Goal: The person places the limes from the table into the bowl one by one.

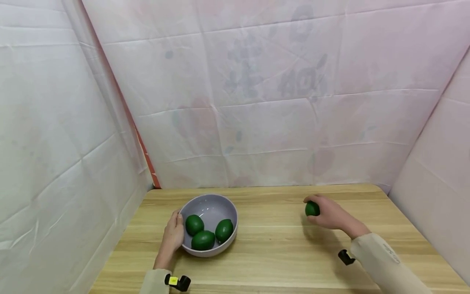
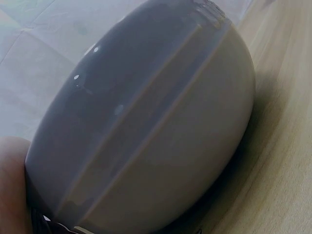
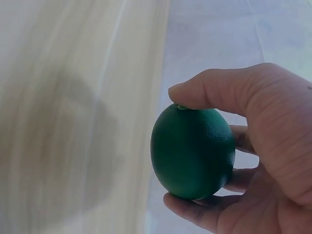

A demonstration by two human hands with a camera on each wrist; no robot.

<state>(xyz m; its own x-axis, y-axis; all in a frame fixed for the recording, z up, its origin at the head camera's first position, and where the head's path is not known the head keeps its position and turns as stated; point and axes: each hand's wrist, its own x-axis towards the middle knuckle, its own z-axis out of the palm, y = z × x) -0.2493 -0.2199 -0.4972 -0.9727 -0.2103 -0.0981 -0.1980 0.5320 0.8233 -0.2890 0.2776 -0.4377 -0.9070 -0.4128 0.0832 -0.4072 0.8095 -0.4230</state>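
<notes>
My left hand (image 1: 174,232) holds a grey-purple bowl (image 1: 211,200) by its left side; in the left wrist view part of that hand (image 2: 13,187) shows against the bowl's smooth outer wall (image 2: 180,131). Inside the bowl lie a green lime (image 1: 194,225) at the left, another lime (image 1: 203,240) at the front and a third lime (image 1: 224,230) at the right. Over the right part of the table, my right hand (image 1: 328,212) grips one more lime (image 3: 192,151). The right wrist view has the thumb on its stem end and fingers around the far side.
A wood-grain table (image 1: 271,253) bears the bowl. Pale printed sheeting (image 1: 257,102) hangs behind it, with more white sheeting (image 1: 55,143) at the left and right sides. Small black devices are strapped to both wrists.
</notes>
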